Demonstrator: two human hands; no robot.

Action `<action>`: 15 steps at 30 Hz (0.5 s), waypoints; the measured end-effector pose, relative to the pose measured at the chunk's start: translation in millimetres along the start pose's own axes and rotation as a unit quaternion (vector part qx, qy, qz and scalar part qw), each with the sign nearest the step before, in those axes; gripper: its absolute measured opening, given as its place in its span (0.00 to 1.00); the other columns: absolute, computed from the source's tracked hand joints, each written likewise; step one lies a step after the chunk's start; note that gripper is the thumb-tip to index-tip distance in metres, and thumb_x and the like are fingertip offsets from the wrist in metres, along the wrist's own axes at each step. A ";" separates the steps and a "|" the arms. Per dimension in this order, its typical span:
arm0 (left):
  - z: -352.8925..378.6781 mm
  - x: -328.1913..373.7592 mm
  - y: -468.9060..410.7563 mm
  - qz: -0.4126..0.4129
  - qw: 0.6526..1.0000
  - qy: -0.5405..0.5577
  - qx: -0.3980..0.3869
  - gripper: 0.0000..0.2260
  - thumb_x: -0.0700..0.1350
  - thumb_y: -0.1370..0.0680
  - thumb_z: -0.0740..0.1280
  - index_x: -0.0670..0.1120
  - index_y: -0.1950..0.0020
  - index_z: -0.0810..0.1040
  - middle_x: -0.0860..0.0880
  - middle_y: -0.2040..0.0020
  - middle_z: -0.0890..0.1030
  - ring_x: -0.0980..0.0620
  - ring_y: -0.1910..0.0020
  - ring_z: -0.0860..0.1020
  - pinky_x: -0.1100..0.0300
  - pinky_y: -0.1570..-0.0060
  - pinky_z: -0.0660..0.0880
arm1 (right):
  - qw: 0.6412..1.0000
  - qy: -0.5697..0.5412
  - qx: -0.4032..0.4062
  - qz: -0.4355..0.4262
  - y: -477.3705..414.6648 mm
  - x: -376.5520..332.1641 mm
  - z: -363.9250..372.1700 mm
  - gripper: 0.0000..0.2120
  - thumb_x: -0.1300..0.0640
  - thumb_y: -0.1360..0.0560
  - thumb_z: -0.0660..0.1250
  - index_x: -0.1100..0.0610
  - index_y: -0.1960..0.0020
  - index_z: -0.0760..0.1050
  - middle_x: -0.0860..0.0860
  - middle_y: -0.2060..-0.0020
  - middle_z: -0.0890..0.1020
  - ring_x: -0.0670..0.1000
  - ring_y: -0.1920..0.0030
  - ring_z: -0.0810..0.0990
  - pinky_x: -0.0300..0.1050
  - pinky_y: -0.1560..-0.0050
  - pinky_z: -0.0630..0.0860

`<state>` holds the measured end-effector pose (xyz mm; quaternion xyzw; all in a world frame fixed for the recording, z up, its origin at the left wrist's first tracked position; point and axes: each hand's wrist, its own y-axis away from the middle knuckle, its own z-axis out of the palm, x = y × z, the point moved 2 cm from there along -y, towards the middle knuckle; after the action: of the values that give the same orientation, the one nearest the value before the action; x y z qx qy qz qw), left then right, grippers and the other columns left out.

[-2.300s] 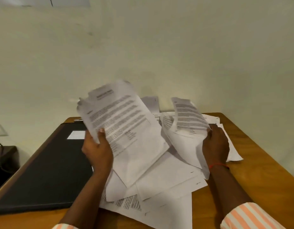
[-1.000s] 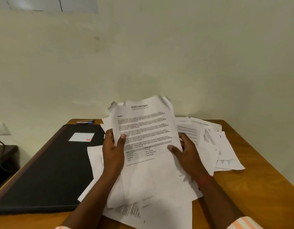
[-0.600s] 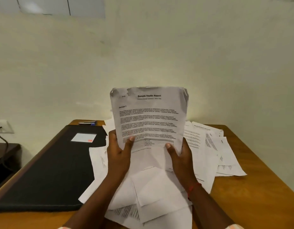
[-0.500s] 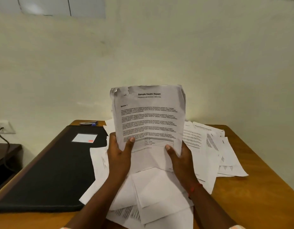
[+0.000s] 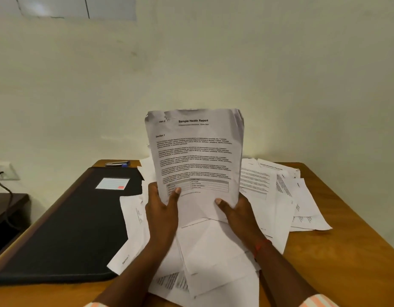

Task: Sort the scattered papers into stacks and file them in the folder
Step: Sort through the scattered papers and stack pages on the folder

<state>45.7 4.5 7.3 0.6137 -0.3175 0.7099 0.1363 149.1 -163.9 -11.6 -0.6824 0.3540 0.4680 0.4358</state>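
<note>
Both hands are holding a bunch of sheets (image 5: 195, 151) upright, top page reads "Sample Health Report". The left hand (image 5: 161, 209) and right hand (image 5: 237, 212) each pinch a bottom corner, thumb in front, fingers curled behind. The loose papers (image 5: 216, 251) are spread over the wooden table (image 5: 346, 251) underneath, and the black folder (image 5: 65, 229) lies closed just left of them

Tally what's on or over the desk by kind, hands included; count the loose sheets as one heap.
Black folder: 1
Folder label: 1
Stapler: 1
Held paper stack: 1
Loose paper heap: 1
Hands: 2 (left hand, right hand)
Total: 7
</note>
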 end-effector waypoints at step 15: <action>-5.1 -23.4 -19.4 -0.091 0.995 -0.025 -0.009 0.17 0.45 0.20 0.71 0.56 0.35 0.69 0.56 0.40 0.77 0.51 0.42 0.76 0.42 0.36 0.75 | 0.840 0.476 0.158 0.205 -11.0 14.0 -71.3 0.36 0.33 0.27 0.68 0.60 0.34 0.67 0.62 0.38 0.74 0.60 0.39 0.73 0.50 0.42 0.74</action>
<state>57.9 27.0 -9.9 0.6567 -0.2700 0.6758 0.1978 186.8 -227.0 -9.0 -0.6548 0.7190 0.1014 0.2099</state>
